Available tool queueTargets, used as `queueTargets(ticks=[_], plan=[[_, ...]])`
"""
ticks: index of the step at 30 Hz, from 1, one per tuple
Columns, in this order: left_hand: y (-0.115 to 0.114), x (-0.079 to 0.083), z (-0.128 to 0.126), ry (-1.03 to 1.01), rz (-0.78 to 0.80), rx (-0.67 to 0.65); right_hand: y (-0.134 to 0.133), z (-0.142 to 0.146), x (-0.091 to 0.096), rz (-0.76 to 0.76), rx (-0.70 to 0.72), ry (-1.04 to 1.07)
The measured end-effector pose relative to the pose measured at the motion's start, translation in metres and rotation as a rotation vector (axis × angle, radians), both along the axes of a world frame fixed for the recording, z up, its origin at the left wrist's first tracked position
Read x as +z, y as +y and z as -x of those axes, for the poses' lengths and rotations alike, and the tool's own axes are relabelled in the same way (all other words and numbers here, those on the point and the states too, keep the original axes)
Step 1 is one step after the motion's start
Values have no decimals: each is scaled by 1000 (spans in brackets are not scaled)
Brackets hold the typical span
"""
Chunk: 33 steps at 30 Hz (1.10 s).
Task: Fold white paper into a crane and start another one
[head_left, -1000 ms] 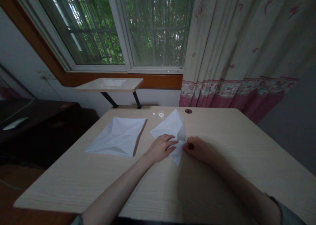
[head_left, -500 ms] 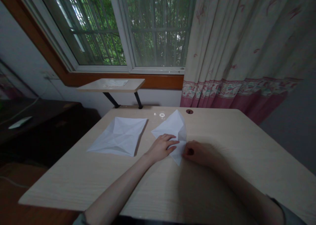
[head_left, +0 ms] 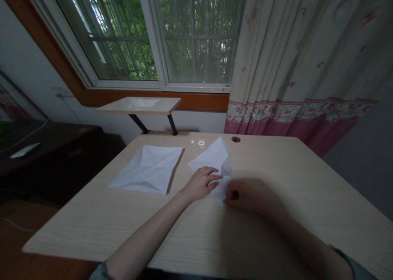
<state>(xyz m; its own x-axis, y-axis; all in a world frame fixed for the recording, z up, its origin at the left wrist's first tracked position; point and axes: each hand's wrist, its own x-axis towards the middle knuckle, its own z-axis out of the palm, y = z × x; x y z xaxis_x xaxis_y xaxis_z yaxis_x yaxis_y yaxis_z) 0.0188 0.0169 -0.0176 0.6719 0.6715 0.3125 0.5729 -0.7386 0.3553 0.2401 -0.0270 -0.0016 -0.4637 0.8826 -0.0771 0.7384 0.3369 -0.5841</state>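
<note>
A white folded sheet of paper (head_left: pixel 216 155) lies on the desk with one corner toward the window and another toward me. My left hand (head_left: pixel 205 182) rests flat on its middle, fingers apart, pressing it down. Curled at the paper's lower right edge is my right hand (head_left: pixel 241 196), its thumb and fingers closed in a pinch there; the fingertips are partly hidden. To the left, a second white sheet of paper (head_left: pixel 150 167) with crossing creases lies untouched, its edges slightly raised.
The pale wooden desk (head_left: pixel 307 181) carries a small raised shelf (head_left: pixel 168 104) at the back left, with white paper (head_left: pixel 144 102) on it. A round cable hole (head_left: pixel 236 139) is near the back edge. A curtain (head_left: pixel 276 67) hangs behind. A dark cabinet (head_left: pixel 61 145) stands left.
My right hand has slid slightly down along the paper's right edge, toward the near corner. My left hand and both sheets have stayed in place.
</note>
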Motion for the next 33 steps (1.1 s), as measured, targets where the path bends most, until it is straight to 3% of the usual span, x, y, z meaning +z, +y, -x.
queueTargets(ticks=[12,21,28,33], plan=[[1,-2,1,4,-17,-8,-4,4,6,49,87,92],[4,-4,2,-15,-33,-22,5,-4,-11,91,47,186],[3,-6,2,-5,-15,-24,14,-17,-20,-7,-25,368],[2,-5,2,12,-16,-19,13,-19,-18,-140,-156,484]])
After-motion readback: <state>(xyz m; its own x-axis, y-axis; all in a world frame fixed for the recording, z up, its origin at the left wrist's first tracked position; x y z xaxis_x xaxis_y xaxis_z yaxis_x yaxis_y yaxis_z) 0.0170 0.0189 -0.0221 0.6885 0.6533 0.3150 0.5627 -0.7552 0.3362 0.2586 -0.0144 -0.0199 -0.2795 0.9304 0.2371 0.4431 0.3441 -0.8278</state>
